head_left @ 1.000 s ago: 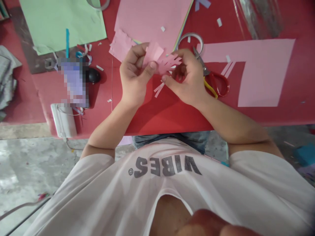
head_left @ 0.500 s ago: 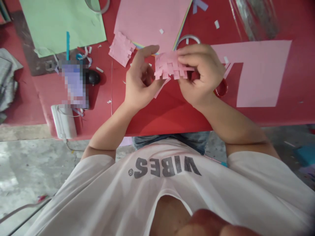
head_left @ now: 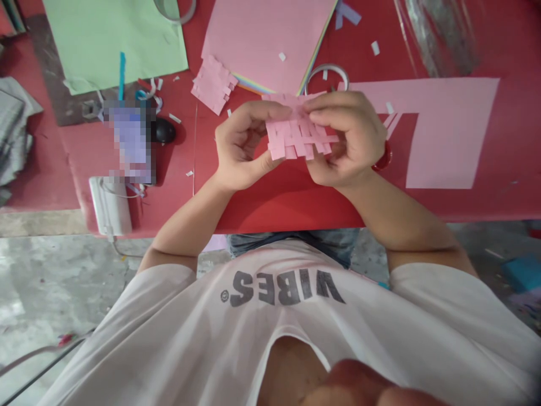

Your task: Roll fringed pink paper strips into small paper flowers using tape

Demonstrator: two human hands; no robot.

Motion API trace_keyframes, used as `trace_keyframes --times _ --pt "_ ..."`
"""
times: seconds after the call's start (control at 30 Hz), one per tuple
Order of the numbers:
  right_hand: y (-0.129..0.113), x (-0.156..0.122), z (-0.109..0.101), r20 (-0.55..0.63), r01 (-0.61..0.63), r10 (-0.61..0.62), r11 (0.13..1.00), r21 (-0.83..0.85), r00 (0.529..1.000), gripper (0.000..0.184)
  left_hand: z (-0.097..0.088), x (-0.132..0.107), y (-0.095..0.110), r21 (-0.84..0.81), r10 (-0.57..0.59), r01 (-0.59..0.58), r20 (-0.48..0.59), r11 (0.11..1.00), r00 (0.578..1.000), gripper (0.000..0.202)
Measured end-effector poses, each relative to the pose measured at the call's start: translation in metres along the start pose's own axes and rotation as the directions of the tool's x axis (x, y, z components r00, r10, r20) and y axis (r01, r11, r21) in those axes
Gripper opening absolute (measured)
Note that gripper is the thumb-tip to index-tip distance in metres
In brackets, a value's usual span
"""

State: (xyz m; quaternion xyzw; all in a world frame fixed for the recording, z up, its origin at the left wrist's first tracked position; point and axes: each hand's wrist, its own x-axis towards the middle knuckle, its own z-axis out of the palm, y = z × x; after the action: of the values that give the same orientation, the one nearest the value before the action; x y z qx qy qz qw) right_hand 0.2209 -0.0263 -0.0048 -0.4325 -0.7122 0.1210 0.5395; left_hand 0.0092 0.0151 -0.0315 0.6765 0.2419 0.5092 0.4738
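Both my hands hold a piece of woven pink paper strips (head_left: 298,135) above the red table. My left hand (head_left: 243,144) pinches its left side between thumb and fingers. My right hand (head_left: 344,138) grips its right side, with the fingers curled over the top edge. A second woven pink paper piece (head_left: 212,84) lies on the table just beyond my left hand. A pair of scissors with a red handle (head_left: 384,158) sits almost hidden under my right hand. A stack of coloured paper topped with pink (head_left: 270,39) lies beyond the woven piece.
A cut pink sheet (head_left: 443,132) lies right on the red table (head_left: 270,206), with a tape roll (head_left: 326,75) and paper scraps nearby. On the left are green paper (head_left: 114,39), a black computer mouse (head_left: 163,131), a pixelated object (head_left: 129,144) and a white power strip (head_left: 110,206).
The paper in my hands now shows as a wider woven piece, and the loose strips below it are gone. My right hand has moved over the scissors, hiding them. The hands sit closer together.
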Motion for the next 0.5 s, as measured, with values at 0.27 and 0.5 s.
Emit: trace_keyframes --times 0.27,0.5 --pt "-0.0042 -0.0024 -0.004 -0.019 0.106 -0.105 0.994 0.041 0.994 0.04 0.0031 0.0014 0.0052 0.009 0.078 -0.078 0.019 0.997 0.997 0.079" --pt "-0.0094 -0.0061 -0.0002 0.012 0.054 -0.054 0.998 -0.022 0.998 0.046 0.0084 -0.0012 0.0114 0.002 0.104 -0.104 0.008 0.995 0.995 0.077"
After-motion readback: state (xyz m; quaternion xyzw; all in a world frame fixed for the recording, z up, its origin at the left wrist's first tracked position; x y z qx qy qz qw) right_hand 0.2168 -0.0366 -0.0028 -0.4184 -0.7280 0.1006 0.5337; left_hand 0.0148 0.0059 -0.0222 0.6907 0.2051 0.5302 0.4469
